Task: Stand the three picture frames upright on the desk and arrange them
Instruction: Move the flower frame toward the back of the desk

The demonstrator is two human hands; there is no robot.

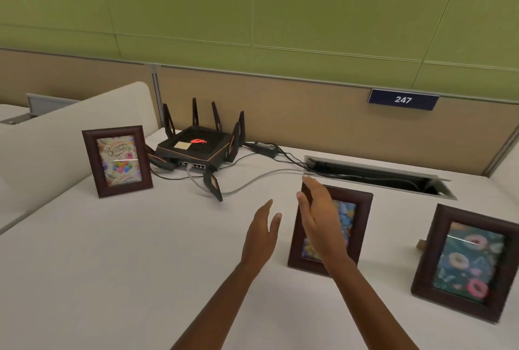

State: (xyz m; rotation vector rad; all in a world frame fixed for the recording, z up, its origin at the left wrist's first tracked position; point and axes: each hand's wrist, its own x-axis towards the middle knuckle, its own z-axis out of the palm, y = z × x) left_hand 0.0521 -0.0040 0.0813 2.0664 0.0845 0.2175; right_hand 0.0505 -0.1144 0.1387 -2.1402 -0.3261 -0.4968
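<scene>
Three dark wooden picture frames stand upright on the white desk (112, 265). The birthday frame (118, 161) is at the back left. The middle frame (359, 223), with a colourful picture, stands right of centre, partly hidden by my right hand (320, 220). The doughnut frame (466, 262) stands at the right edge. My right hand is open, fingers extended, in front of the middle frame; I cannot tell whether it touches it. My left hand (261, 234) is open just left of that frame and holds nothing.
A black router (193, 147) with several antennas sits at the back centre, with cables running right into an open cable slot (376, 175). A cream divider (56, 136) borders the left. A partition with a "247" sign (403, 99) stands behind the desk.
</scene>
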